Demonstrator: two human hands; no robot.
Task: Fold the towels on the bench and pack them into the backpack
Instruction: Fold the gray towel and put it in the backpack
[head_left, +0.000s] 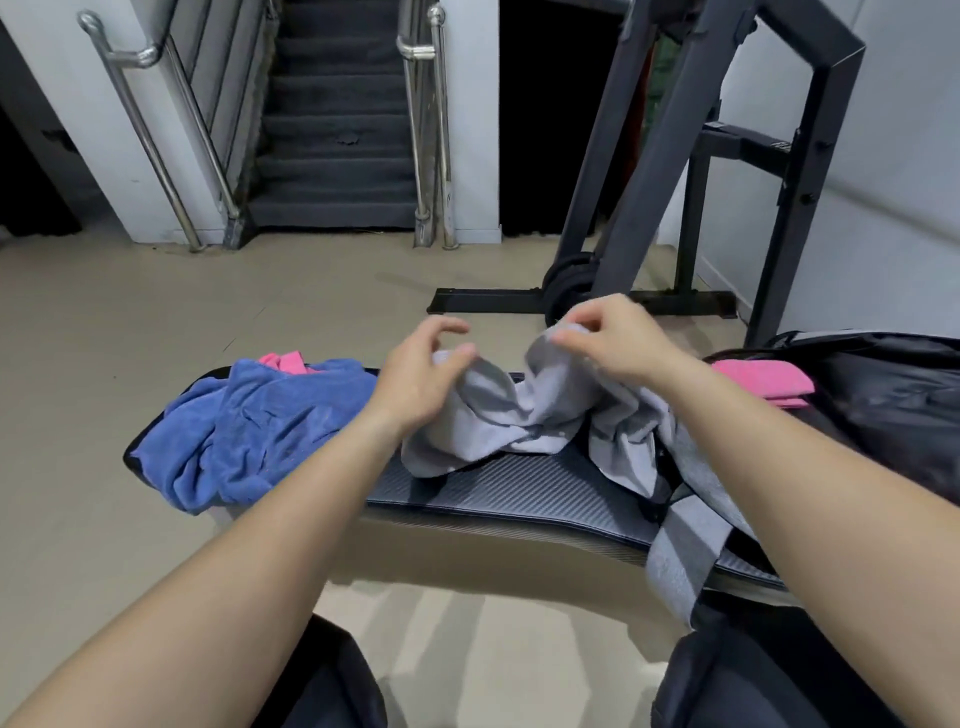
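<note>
grey towel (519, 415) hangs unfolded between your left hand (421, 376) and right hand (618, 338), each pinching its top edge. right of them a folded pink towel (763, 382) sits in the backpack (893, 405); the blue towel (260, 421), left, awaits folding.

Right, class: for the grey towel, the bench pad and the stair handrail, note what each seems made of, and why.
The grey towel: soft napped cloth, perhaps microfibre or terry; matte, it droops and creases.
The bench pad: probably vinyl or faux leather; fine woven-look texture, slight sheen.
The handrail: polished metal, likely stainless steel; bright, mirror-like highlights.
</note>
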